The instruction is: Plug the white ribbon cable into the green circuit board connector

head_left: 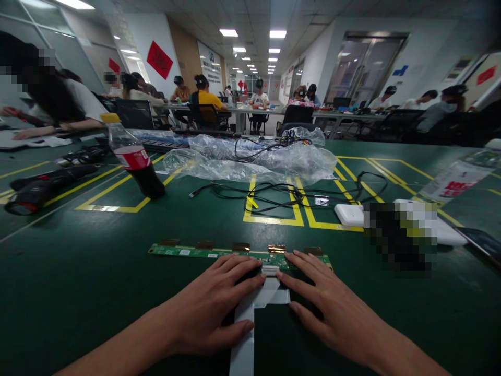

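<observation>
A long, narrow green circuit board (195, 252) with several copper-coloured tabs on its far edge lies across the table in front of me. At its near edge is a white connector (270, 270), and a flat white ribbon cable (243, 339) bends there and runs back toward me. My left hand (213, 297) has its fingers stretched over the board, fingertips at the connector's left side, thumb over the cable. From the right, my right hand (326, 292) lies with fingers spread, its index fingertip at the connector's right side. The fingers partly cover the board.
Beyond the board lie black cables (270, 196) and crumpled clear plastic wrap (250, 159). A cola bottle (135, 159) stands left, near a black flashlight (47, 188). On the right are a white device (348, 214) and a clear bottle (460, 175). Several people sit at surrounding tables.
</observation>
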A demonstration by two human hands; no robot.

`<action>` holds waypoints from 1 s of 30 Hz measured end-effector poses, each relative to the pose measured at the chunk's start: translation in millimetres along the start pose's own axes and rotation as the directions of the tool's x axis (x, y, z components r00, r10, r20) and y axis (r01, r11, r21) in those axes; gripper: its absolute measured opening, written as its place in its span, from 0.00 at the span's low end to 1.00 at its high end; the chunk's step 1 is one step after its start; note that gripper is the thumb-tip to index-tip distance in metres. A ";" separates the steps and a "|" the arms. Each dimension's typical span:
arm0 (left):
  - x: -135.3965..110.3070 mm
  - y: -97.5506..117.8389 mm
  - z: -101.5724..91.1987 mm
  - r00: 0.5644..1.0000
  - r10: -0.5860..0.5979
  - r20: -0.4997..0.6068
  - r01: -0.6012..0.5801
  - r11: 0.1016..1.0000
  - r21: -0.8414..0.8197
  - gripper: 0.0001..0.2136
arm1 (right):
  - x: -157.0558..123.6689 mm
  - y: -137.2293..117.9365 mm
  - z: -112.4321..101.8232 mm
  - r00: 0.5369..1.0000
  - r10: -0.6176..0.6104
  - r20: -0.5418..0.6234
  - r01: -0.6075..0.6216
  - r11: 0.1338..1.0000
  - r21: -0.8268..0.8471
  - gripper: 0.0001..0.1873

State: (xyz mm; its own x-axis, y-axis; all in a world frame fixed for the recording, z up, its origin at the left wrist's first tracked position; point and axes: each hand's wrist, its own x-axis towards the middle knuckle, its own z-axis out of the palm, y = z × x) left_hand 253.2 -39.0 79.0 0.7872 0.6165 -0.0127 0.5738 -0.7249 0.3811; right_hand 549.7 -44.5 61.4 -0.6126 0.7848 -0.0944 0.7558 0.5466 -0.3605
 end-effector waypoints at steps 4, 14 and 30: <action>-0.4 0.2 -0.6 1.000 0.006 -0.016 -0.006 1.000 -0.005 0.32 | -0.3 -2.6 -0.7 1.000 0.009 0.005 -0.009 1.000 0.004 0.27; -0.7 0.8 4.0 1.000 -0.019 -0.001 0.019 0.999 0.047 0.32 | -2.4 1.2 -2.2 1.000 -0.018 0.024 0.018 0.999 0.031 0.31; 0.6 -2.6 -6.9 1.000 -0.007 0.027 0.008 1.000 -0.018 0.30 | -2.9 3.1 -4.1 0.999 -0.007 0.043 0.004 0.998 0.063 0.32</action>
State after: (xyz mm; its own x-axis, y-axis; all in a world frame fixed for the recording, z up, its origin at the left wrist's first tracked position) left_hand 250.6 -34.6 84.3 0.7889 0.6132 -0.0400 0.5757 -0.7147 0.3971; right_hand 554.7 -43.9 64.3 -0.6272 0.7677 -0.1313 0.7369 0.5304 -0.4190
